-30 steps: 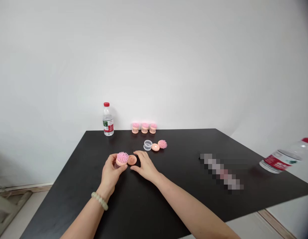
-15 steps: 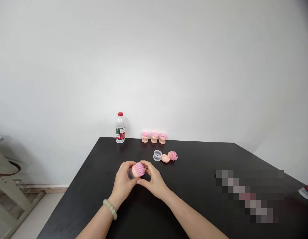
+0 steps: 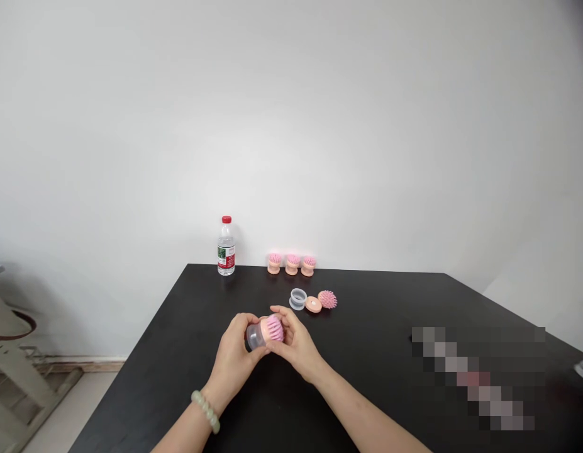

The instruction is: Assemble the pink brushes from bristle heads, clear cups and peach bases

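Both my hands meet over the table around a pink-bristled brush (image 3: 274,328) with a peach base, joined to a clear plastic cup (image 3: 254,337) that points left. My left hand (image 3: 233,353) grips the cup end from below and behind. My right hand (image 3: 297,346) wraps the bristled end, and its fingers partly hide the peach part. Beyond them lie a clear round cup (image 3: 297,299), a peach disc (image 3: 312,304) and a loose pink bristle head (image 3: 327,299). Several assembled pink brushes (image 3: 292,263) stand in a row at the far edge.
The black table (image 3: 187,333) has a far edge and a right corner in view. A water bottle (image 3: 226,246) with a red cap stands at the far edge. A pixelated patch (image 3: 475,377) covers part of the right side. My left wrist wears a pale bead bracelet (image 3: 205,411).
The brush has rotated in my hands, its clear cup now pointing left and showing more. The peach disc that lay by my right hand a second ago is off the table. The view has shifted.
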`<state>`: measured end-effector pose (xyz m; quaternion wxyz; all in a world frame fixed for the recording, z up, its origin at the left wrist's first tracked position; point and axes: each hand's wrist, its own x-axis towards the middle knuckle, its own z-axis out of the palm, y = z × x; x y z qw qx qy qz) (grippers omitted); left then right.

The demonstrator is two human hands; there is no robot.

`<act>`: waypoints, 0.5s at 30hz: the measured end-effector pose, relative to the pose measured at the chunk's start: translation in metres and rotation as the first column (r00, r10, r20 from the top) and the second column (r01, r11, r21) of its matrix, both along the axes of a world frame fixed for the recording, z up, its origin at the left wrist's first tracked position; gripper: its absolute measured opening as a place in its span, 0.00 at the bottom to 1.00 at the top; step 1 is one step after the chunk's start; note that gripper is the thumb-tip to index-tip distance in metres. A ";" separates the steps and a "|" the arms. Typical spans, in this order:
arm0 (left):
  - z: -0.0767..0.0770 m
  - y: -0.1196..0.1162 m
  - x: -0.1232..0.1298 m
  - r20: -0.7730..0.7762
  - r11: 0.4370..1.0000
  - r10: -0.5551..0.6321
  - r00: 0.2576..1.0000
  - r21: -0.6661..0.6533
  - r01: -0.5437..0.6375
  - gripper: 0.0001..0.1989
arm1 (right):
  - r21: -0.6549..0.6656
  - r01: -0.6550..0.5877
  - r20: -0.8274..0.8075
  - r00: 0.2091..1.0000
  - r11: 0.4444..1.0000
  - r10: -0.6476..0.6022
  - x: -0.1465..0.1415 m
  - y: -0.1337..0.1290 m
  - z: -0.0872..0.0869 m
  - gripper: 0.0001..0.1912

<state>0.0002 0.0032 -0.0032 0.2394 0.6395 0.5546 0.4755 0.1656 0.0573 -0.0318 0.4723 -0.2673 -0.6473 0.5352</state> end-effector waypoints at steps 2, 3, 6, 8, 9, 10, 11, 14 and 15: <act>0.000 -0.002 0.001 -0.033 1.000 0.011 0.999 0.001 -0.011 0.13 | 0.011 0.022 0.031 0.999 1.000 -0.023 -0.001 0.000 -0.001 0.33; 0.000 -0.003 0.002 -0.049 1.000 0.017 0.999 -0.003 -0.017 0.13 | 0.017 0.039 0.051 0.998 0.999 -0.040 -0.001 0.000 -0.001 0.33; 0.002 -0.003 0.003 -0.081 0.999 0.020 0.997 -0.029 -0.023 0.12 | 0.023 0.067 0.095 0.993 0.997 -0.069 -0.001 0.000 0.001 0.33; 0.003 -0.001 0.001 -0.087 0.999 0.005 0.996 -0.051 -0.009 0.13 | 0.030 0.063 0.118 0.991 0.998 -0.066 0.001 0.000 0.004 0.34; 0.003 -0.001 0.000 -0.084 0.998 -0.008 0.996 -0.062 0.003 0.14 | 0.041 0.056 0.130 0.990 0.998 -0.061 0.002 -0.001 0.007 0.35; 0.004 0.000 -0.001 -0.078 0.997 -0.025 0.997 -0.074 0.020 0.15 | 0.056 0.044 0.143 0.988 0.997 -0.052 0.004 -0.002 0.011 0.35; 0.004 0.001 -0.003 -0.068 0.996 -0.045 0.997 -0.086 0.039 0.15 | 0.073 0.027 0.158 0.987 0.997 -0.038 0.006 -0.003 0.014 0.35; 0.004 0.004 -0.007 -0.021 0.988 -0.107 0.994 -0.118 0.104 0.17 | 0.129 -0.063 0.210 0.977 0.990 0.035 0.012 -0.006 0.024 0.33; 0.004 0.004 -0.008 -0.003 0.985 -0.123 0.992 -0.122 0.122 0.17 | 0.147 -0.088 0.216 0.975 0.985 0.054 0.014 -0.006 0.026 0.31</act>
